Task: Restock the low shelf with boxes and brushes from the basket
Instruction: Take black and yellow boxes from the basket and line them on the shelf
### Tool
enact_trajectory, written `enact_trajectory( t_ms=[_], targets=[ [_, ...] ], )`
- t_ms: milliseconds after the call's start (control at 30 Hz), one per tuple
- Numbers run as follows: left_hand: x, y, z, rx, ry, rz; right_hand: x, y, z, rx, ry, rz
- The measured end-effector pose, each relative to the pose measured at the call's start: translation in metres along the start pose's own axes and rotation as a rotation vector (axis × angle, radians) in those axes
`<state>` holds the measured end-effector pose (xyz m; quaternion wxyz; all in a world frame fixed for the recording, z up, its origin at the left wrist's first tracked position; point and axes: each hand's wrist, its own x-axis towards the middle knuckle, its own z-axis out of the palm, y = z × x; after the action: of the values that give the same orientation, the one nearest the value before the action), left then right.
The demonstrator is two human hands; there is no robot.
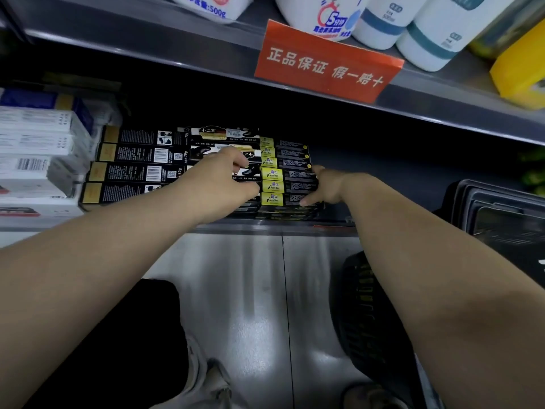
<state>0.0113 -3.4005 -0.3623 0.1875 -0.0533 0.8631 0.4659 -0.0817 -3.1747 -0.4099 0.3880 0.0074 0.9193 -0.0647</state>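
Right hand [326, 187], reaching into the low shelf [265, 225]: thumb and fingers pressed against the right-hand end of the stack of yellow-ended boxes [287, 184], spread along that end rather than closed around any single box; whether a box is actually pinched cannot be told. Left hand [233, 175], just left of that stack: fingers curled down onto the row of black boxes [227, 160] touching the stack's left side, the grasp narrow, the thing under the fingertips hidden. The yellow-ended boxes lie flat in layers, long axes running left to right along the shelf front, yellow ends toward the left hand, dark ends toward the right hand; the stack thus sits between the two hands, the right one at its free end and better placed, in judgement, to push it leftward and square it against its neighbours. Left of the stack, past the black boxes, a second row of black boxes with gold ends [132, 172], then white boxes [35, 149]; below and right of the stack, on the floor under the right forearm, the dark basket [365, 314]; no brushes can be made out.
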Motion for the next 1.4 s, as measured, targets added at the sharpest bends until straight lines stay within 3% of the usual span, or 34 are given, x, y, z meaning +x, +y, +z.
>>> enact_trajectory(
  t_ms=[167, 267, 367, 567, 633, 733, 833, 1000, 1133, 1267, 1333, 1400],
  targets=[
    [-0.009, 0.019, 0.008, 0.007, -0.018, 0.054, -0.014, -0.008, -0.004, -0.187, 0.031, 0.064],
    [-0.014, 0.034, 0.015, 0.008, -0.037, 0.098, -0.035, -0.015, -0.019, -0.175, 0.051, -0.021],
    [-0.019, 0.053, 0.026, 0.003, -0.091, 0.196, -0.072, -0.014, -0.041, -0.04, 0.179, -0.126],
    [-0.04, 0.102, 0.067, 0.135, -0.187, 0.541, -0.18, 0.057, -0.051, 0.552, 0.36, -0.337],
    [-0.049, 0.118, 0.084, 0.262, -0.177, 0.703, -0.21, 0.094, -0.042, 0.651, 0.425, -0.331],
    [-0.061, 0.137, 0.111, 0.367, -0.229, 0.878, -0.232, 0.156, -0.016, 0.701, 0.477, -0.174],
    [-0.069, 0.145, 0.137, 0.429, -0.296, 0.988, -0.233, 0.217, 0.023, 0.539, 0.411, 0.029],
    [-0.072, 0.147, 0.165, 0.527, -0.364, 1.085, -0.206, 0.267, 0.084, 0.086, 0.131, 0.244],
    [-0.068, 0.144, 0.173, 0.569, -0.393, 1.075, -0.171, 0.264, 0.105, 0.063, 0.184, 0.285],
    [-0.066, 0.145, 0.174, 0.563, -0.411, 1.039, -0.155, 0.257, 0.111, -0.117, 0.168, 0.317],
    [-0.067, 0.148, 0.174, 0.52, -0.417, 0.997, -0.165, 0.257, 0.097, -0.045, 0.083, 0.3],
    [-0.071, 0.153, 0.174, 0.441, -0.416, 0.917, -0.189, 0.257, 0.076, 0.352, -0.006, 0.289]
  ],
)
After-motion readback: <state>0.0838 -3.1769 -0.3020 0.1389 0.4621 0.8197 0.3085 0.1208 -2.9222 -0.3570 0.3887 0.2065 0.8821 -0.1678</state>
